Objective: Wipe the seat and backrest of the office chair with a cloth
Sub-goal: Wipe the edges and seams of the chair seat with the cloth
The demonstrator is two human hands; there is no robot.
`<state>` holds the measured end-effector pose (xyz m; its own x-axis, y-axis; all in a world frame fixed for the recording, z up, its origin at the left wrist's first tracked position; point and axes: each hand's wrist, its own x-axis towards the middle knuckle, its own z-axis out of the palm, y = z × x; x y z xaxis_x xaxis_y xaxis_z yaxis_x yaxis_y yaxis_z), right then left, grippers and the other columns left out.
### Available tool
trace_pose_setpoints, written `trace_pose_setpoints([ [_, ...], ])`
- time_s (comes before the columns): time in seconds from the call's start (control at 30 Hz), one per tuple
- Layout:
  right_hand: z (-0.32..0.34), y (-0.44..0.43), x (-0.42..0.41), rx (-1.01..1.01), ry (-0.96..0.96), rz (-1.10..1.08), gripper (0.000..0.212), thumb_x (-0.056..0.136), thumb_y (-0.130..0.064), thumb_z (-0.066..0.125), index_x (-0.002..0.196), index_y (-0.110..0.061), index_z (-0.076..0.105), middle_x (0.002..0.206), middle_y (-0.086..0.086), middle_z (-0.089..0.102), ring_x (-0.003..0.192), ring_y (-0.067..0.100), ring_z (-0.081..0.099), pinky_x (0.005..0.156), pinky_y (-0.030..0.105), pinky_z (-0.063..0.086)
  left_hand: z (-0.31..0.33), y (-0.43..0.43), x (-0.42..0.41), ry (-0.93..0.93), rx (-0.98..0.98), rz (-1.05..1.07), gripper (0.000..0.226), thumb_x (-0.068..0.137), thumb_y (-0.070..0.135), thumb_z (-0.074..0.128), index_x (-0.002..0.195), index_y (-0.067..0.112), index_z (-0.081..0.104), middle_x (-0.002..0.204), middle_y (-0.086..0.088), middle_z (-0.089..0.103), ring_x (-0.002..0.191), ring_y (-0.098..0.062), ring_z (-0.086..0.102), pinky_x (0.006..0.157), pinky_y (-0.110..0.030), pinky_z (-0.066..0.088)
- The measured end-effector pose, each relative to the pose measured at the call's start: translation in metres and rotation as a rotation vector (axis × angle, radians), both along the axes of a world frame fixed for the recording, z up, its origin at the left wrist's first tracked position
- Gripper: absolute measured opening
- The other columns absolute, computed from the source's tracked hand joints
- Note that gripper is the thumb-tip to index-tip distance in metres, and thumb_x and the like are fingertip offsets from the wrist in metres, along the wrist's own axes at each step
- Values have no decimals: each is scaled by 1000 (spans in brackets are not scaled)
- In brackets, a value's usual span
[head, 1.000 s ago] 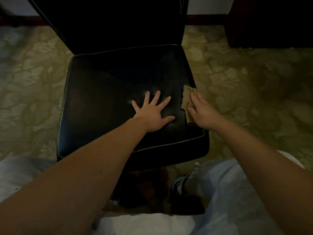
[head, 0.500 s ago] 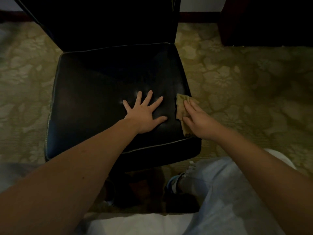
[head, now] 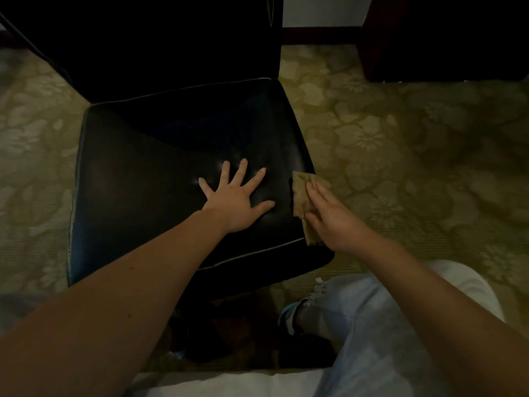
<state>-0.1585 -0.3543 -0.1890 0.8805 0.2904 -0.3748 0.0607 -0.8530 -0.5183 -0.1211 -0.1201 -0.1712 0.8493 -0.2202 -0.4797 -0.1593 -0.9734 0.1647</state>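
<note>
The office chair's black leather seat (head: pixel 148 173) fills the middle of the view, and its dark backrest (head: pixel 160 44) rises behind it. My left hand (head: pixel 234 202) lies flat on the seat with its fingers spread, right of centre. My right hand (head: pixel 332 216) presses a tan cloth (head: pixel 300 193) against the seat's right edge with straight fingers. One end of the cloth sticks out past the fingertips and the other hangs below the palm near the seat's front right corner.
Green floral carpet (head: pixel 400 156) surrounds the chair. A dark wooden piece of furniture (head: pixel 443 38) stands at the back right. My leg in light trousers (head: pixel 372 325) and a shoe (head: pixel 294 313) are on the floor just in front of the seat.
The view has drifted a little, so the chair sits further left and lower in the frame. Both hands keep their places on the seat, the right one still on the cloth.
</note>
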Motion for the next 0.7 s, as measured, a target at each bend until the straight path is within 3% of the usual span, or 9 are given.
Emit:
trace_pose_setpoints([
  [0.3, 9, 18, 48, 4, -18, -84, 64, 108, -30, 36, 159, -12, 2, 167, 8, -6, 154, 20, -4, 121, 28, 1, -3, -9, 4, -11, -2, 53, 79, 95, 78, 29, 158, 49, -9, 169, 7, -22, 154, -31, -24, 113, -78, -3],
  [0.47, 6, 0, 29, -22, -41, -25, 62, 108, -31, 35, 160, -17, 5, 168, 2, -2, 154, 18, -1, 124, 31, 7, -3, -14, 9, -6, -10, 73, 79, 95, 77, 28, 159, 48, -9, 169, 5, -23, 154, -32, -24, 112, -79, -2],
  [0.7, 1, -9, 18, 31, -11, -35, 61, 107, -26, 37, 160, -16, 7, 167, 1, -1, 153, 14, 0, 120, 22, 3, -4, -11, 7, -12, -8, 63, 79, 95, 77, 27, 159, 48, -10, 169, 5, -24, 154, -32, -25, 113, -79, -3],
])
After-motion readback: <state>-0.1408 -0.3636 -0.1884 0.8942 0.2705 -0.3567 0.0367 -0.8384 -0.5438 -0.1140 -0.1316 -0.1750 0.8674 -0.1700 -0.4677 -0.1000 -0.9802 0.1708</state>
